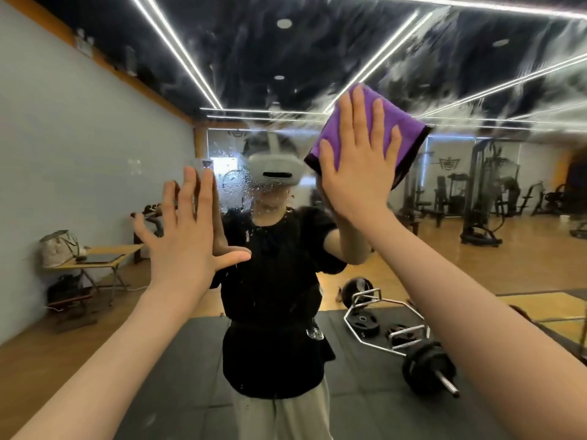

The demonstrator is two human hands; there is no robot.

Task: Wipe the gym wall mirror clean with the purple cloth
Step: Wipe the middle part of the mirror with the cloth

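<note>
Right grip: your right hand (355, 173) lies flat with straight, spread fingers, pressing the purple cloth (398, 128) against the mirror (317, 52); nothing is curled round the cloth.
Cloth: folded into a rough square, it sits under your right palm and fingers, its upper and right edges showing past your fingertips, its dark hem at the lower right.
Left grip: your left hand (187, 236) is wide open, fingers straight and splayed, thumb out toward the right grip, holding nothing; you cannot tell whether the palm touches the glass.
Mirror: white smears arc above and right of the cloth; droplets cling between your two hands.
Reflection: barbell (422, 366) and weight plates (365, 325) lie below your right forearm.
</note>
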